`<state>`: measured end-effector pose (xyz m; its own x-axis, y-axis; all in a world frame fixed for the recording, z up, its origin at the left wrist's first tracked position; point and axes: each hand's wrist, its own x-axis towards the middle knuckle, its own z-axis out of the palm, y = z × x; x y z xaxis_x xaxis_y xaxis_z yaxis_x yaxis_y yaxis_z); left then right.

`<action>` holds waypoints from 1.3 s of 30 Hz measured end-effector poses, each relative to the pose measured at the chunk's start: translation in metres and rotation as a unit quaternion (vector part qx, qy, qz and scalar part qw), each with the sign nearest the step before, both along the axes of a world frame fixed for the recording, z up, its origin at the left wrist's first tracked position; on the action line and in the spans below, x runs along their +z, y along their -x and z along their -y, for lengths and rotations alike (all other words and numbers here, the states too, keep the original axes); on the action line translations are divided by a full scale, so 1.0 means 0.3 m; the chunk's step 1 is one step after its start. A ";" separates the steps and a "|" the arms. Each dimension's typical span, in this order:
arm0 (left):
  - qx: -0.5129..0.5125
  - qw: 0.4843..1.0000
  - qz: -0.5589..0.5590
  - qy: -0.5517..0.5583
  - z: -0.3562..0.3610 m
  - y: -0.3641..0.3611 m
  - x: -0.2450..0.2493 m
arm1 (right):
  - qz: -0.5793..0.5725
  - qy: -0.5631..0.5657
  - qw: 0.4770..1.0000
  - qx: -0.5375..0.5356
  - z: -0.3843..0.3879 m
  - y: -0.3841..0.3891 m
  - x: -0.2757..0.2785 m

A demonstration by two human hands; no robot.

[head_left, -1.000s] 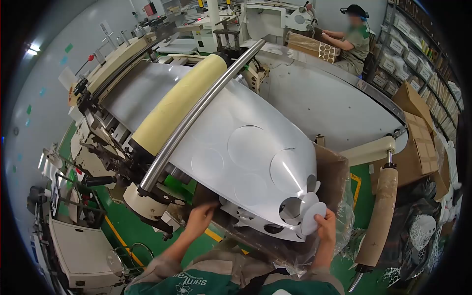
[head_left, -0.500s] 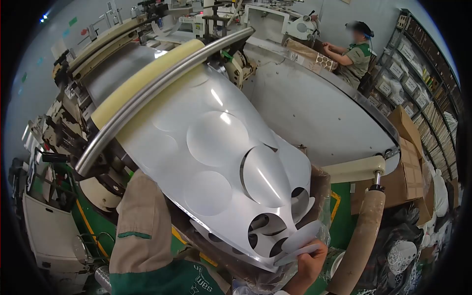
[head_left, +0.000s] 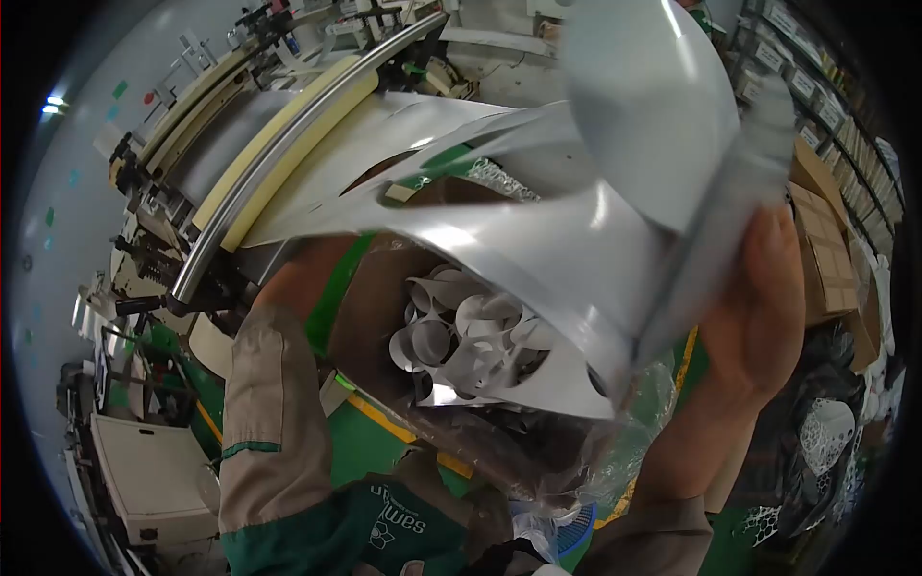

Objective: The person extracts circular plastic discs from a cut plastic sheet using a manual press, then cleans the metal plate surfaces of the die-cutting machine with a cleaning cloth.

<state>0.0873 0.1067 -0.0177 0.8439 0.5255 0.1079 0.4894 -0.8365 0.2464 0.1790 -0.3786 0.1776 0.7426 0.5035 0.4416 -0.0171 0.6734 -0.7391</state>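
A shiny silver sheet (head_left: 461, 230) with large round holes runs from the roller to my right side. My right hand (head_left: 768, 307) is raised at the right, its fingers closed round smooth silver cut-outs. One of these, a big disc (head_left: 653, 106), stands upright above the sheet; another piece is smeared by motion. The sheet's end is bent up beside that hand. My left hand (head_left: 307, 274) reaches under the sheet's near edge by the roller, its fingers hidden. Below the sheet, a plastic-lined carton (head_left: 370, 298) holds several loose silver discs and rings (head_left: 471, 331).
A steel bar (head_left: 317, 144) and a yellow roller (head_left: 331, 125) cross the machine at upper left. Cardboard boxes (head_left: 826, 259) and black bags (head_left: 816, 384) stand at right, before shelves (head_left: 816, 86). A white cabinet (head_left: 144, 470) is at lower left.
My right hand has risen from the sheet's lower end to the upper right with silver cut-outs. The sheet has lifted, its holes now open over the carton. My left forearm now shows under the sheet.
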 end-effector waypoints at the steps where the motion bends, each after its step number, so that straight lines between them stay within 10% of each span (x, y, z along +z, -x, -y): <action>1: -0.002 1.000 0.005 0.004 0.001 -0.013 0.018 | 0.035 0.000 0.998 0.046 0.009 -0.028 0.028; 25: -0.011 0.993 0.084 0.079 0.037 -0.395 -0.020 | -0.003 0.027 0.998 -0.058 -0.004 0.049 0.088; 39: -0.023 0.873 0.360 0.328 -0.090 -0.875 0.165 | -0.156 0.204 0.941 -0.222 0.135 0.156 -0.363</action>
<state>0.3498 0.1336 0.0319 0.7037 0.6403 0.3079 -0.0202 -0.4152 0.9095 0.1321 -0.4190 0.0686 0.9812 0.1928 0.0051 -0.0593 0.3267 -0.9433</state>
